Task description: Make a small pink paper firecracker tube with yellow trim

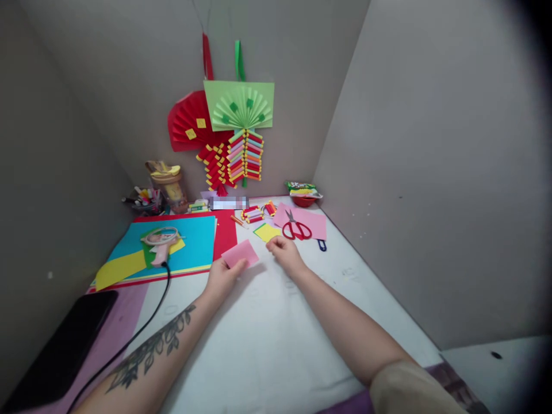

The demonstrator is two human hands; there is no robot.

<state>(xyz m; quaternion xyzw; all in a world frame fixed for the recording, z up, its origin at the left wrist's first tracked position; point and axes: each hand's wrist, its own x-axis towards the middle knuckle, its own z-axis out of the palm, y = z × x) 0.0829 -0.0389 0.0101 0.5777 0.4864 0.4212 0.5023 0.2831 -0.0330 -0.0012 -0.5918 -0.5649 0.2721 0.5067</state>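
Note:
Between the thumb and fingers of my left hand (pixel 226 275) is a small piece of pink paper (pixel 240 253), held a little above the white table cover. My right hand (pixel 284 253) is closed in a pinch just to the right of it, and whatever its fingertips hold is too small to make out. Just beyond the right fingertips lies a yellow paper square with a green edge (pixel 266 232). Red-handled scissors (pixel 296 230) rest on a larger pink sheet (pixel 318 224) behind that hand.
On the left, a pink glue gun (pixel 161 253) with a black cord sits on blue sheets (pixel 200 241). A black flat object (pixel 64 351) lies nearer. Paper rolls (pixel 252 214) and a pencil (pixel 238 221) are at the back. Fan decorations (pixel 244 106) hang on the wall.

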